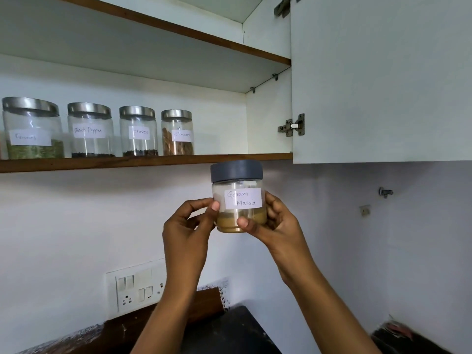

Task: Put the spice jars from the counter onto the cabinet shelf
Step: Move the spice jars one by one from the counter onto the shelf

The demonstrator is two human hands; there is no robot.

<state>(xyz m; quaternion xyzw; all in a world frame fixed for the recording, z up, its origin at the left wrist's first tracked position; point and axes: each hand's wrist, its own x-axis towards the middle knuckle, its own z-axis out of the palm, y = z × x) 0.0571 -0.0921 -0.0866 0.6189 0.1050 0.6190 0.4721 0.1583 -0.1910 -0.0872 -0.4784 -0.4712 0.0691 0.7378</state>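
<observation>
I hold a clear jar labelled "Garam Masala" (238,198) with a grey lid and brown powder in its bottom. It is upright, just below the cabinet shelf's wooden front edge (229,157). My left hand (189,226) pinches its left side and my right hand (273,223) grips its right side and bottom. On the shelf stand several steel-lidded glass jars in a row: one with green contents (32,129), Black Pepper (90,130), Cloves (138,131) and Cinnamon (177,132).
The shelf has bare room to the right of the Cinnamon jar. The open cabinet door (383,77) hangs at the right on hinges. A switch and socket plate (138,287) is on the wall below, above a dark counter (229,330).
</observation>
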